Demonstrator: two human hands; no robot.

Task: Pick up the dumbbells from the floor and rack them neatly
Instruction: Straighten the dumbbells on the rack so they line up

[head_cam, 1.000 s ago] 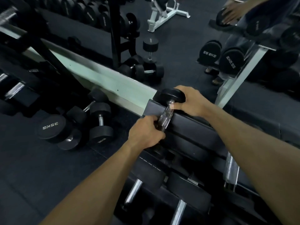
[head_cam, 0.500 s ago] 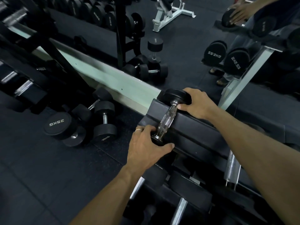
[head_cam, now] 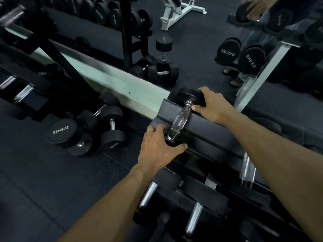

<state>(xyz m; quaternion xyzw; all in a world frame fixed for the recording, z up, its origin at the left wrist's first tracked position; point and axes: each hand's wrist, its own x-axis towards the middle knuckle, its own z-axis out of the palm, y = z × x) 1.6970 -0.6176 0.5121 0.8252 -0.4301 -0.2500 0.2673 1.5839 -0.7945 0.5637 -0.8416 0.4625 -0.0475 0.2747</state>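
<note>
On the top rack tier [head_cam: 209,126], your left hand [head_cam: 157,149] and right hand [head_cam: 215,105] cup the dumbbell [head_cam: 180,119] heads, fingers curled; several floor dumbbells [head_cam: 111,126] remain unracked.

Bare forearms, sleeveless to the frame edge; ring [head_cam: 150,129] on left grip [head_cam: 158,149].

Near head of the racked dumbbell [head_cam: 180,119] was hidden under the left hand [head_cam: 158,149]; far head partly covered by the right hand [head_cam: 212,106]. Rack [head_cam: 208,135] ran off frame at 4 o'clock. Upper-tier dumbbells [head_cam: 14,16] at 10 o'clock were motion-blurred. Mirrored plate labels at 12 o'clock were too small to read.
</note>
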